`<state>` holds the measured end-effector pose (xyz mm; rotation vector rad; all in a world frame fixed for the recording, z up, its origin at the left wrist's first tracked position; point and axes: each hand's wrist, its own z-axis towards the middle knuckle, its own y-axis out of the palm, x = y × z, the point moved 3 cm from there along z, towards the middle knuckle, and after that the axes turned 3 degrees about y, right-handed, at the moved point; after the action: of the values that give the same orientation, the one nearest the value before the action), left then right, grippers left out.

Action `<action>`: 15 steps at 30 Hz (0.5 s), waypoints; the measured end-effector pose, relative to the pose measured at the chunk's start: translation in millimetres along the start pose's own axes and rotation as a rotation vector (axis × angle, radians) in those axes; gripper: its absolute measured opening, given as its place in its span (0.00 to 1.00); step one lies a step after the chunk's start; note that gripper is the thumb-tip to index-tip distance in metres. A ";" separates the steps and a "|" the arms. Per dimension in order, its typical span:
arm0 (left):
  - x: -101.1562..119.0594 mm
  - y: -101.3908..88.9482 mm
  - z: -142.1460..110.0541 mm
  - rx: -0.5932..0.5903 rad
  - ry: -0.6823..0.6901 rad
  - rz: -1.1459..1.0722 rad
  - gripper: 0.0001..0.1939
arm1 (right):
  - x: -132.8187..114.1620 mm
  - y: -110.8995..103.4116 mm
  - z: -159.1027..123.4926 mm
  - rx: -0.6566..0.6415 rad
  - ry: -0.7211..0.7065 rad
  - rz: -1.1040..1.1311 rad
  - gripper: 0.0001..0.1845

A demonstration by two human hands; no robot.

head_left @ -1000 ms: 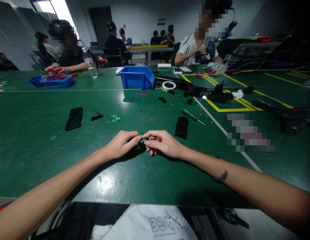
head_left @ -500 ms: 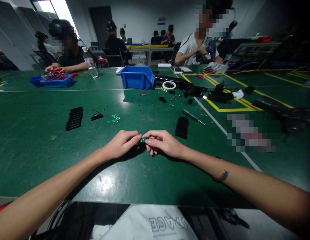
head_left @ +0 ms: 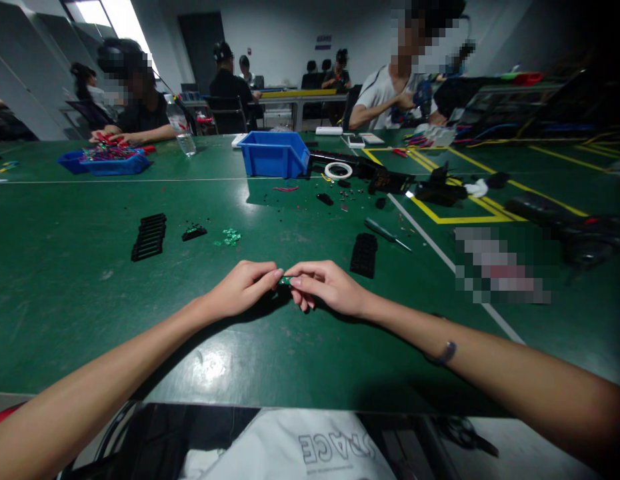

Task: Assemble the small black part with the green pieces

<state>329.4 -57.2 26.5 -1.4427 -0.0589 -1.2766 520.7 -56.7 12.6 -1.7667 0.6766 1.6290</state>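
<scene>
1. Green bench (head_left: 290, 367) extends beneath both hands.
2. Left hand (head_left: 245, 288): grip pinched on the left end of a small green piece (head_left: 285, 281).
3. Right hand (head_left: 327, 287): grip pinched on the piece's right end, its middle showing between.
4. Beyond the piece, right: black block (head_left: 363, 255); left: green bits (head_left: 231, 237).
5. Farther beyond it: blue bin (head_left: 275, 157).

Looks forward and down from the wearer's head, at the near edge of the green surface (head_left: 270, 363), over left hand (head_left: 244, 287) and right hand (head_left: 330, 287), toward the far wall (head_left: 280, 47).
</scene>
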 end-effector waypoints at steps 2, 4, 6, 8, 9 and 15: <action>-0.1 -0.1 -0.1 0.000 -0.001 -0.005 0.24 | -0.2 0.1 0.0 0.000 0.002 -0.003 0.17; -0.2 0.0 -0.2 0.000 -0.002 -0.011 0.24 | -0.3 0.0 -0.1 0.001 0.006 -0.005 0.18; -0.1 0.0 -0.3 0.002 0.000 -0.014 0.24 | -0.3 -0.3 -0.5 0.002 0.009 -0.005 0.18; 0.2 -0.1 -0.2 0.003 0.003 -0.016 0.24 | -0.4 -0.4 -0.9 0.001 0.008 -0.003 0.18; 0.4 -0.3 -0.2 0.003 0.003 -0.017 0.24 | -0.5 -0.3 -1.0 0.001 0.008 -0.002 0.18; 0.2 -0.7 -0.1 0.003 -0.002 -0.020 0.24 | 0.2 -0.1 -0.1 -0.004 0.008 -0.009 0.18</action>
<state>329.0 -57.2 27.0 -1.4443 -0.0766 -1.2908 520.8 -56.7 12.4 -1.7777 0.6687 1.6196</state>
